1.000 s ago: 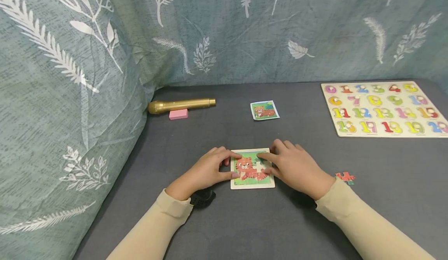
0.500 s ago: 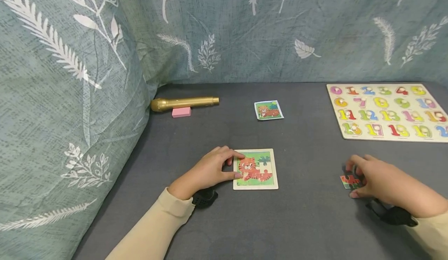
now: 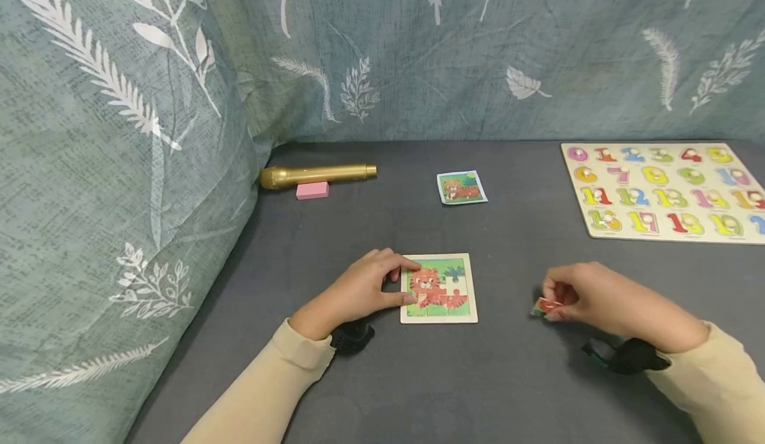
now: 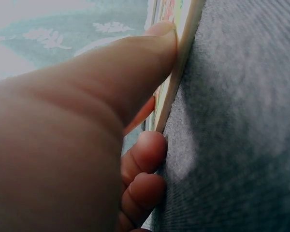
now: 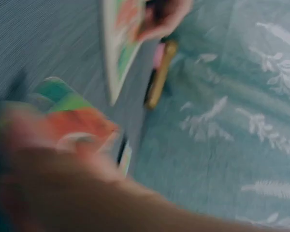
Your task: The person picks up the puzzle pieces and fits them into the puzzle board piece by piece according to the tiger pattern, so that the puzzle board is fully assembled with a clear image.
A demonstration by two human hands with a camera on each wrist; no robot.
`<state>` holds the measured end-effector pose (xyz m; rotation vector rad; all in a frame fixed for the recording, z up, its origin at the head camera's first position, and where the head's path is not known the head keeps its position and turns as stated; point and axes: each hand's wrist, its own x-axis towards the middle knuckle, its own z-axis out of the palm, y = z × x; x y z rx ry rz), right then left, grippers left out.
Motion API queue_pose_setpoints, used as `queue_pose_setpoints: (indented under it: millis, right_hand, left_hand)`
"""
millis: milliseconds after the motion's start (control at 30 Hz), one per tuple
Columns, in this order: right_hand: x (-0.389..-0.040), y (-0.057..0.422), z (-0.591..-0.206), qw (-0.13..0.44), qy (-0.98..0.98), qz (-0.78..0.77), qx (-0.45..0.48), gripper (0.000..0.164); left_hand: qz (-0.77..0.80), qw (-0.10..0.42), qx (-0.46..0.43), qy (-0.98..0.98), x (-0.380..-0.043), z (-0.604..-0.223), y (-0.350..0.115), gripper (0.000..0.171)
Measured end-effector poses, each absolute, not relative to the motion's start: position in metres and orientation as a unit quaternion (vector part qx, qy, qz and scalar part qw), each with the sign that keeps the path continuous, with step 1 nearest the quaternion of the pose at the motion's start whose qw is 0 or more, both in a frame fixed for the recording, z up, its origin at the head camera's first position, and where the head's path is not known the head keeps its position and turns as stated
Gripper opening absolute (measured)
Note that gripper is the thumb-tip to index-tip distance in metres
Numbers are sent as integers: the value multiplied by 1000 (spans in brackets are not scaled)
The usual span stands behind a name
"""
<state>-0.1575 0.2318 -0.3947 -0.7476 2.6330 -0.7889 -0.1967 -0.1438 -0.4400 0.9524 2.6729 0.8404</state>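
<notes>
A square tiger jigsaw puzzle lies in a pale-rimmed tray, with a bare pale gap right of the tiger's face. My left hand rests at the tray's left side. Its thumb and index finger lie extended on the face of the puzzle; in the left wrist view, the other fingertips touch the cloth beside the tray edge. To the right of the tray, my right hand pinches a red and green puzzle piece between thumb and fingers. The right wrist view shows this piece blurred.
Beyond the tray lies a small tiger picture card. A gold microphone and a pink block are at the back left. A number puzzle board lies at the back right. A leaf-patterned curtain borders the table's back and left.
My right hand left the puzzle, reached right to the loose piece, took hold of it and is now coming back left with it. My left hand stays on the tray.
</notes>
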Motion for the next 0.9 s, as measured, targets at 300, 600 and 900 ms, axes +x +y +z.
queue_pose_setpoints:
  millis: [300, 600, 900]
  right_hand:
    - [-183, 140, -404, 71, 887, -360, -280, 13]
    - [-187, 130, -416, 117, 870, -422, -228, 23]
    - [-188, 129, -419, 82, 849, -485, -193, 15]
  left_hand:
    - [281, 92, 316, 901, -193, -442, -149, 46]
    - [284, 85, 323, 899, -195, -443, -144, 45]
    - [281, 82, 325, 899, -196, -440, -144, 45]
